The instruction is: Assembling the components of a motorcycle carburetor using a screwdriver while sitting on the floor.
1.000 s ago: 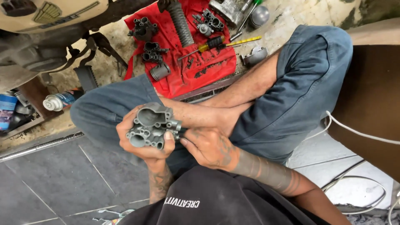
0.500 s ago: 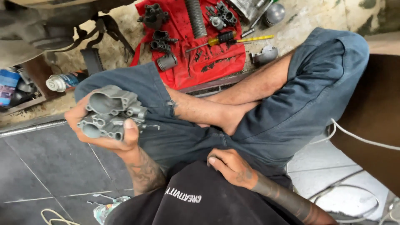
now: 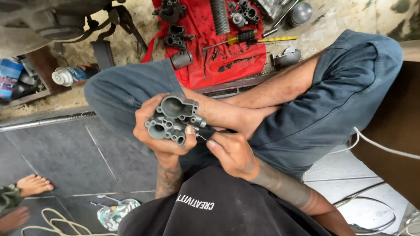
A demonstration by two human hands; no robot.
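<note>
Left hand (image 3: pixel 161 139) cupped and gripped our grey cast-metal carburetor body (image 3: pixel 174 119) over the lap, bores facing up, long axis running left-right. Right hand (image 3: pixel 231 150) sat just right of it, fingers pinched on a thin wire (image 3: pixel 202 137) touching its right end.

— What colour is that part in his left hand (image 3: pixel 159 131)?

— The metal housing (image 3: pixel 174 119) is dull grey all over. His right hand (image 3: pixel 232 153) shows dark tattoo markings running up the wrist.

— And at twelve o'clock?

— A bright red cloth (image 3: pixel 227 57), speckled with black grime, and on it a screwdriver (image 3: pixel 251 38) with a yellow and black handle.

— His clothes?

— Slate-blue trousers (image 3: pixel 341 100), black shirt (image 3: pixel 218 209) with white lettering. At ten o'clock, a blue-and-white spray can (image 3: pixel 72 75); dark grey floor tiles (image 3: pixel 57 161) at eight.
</note>
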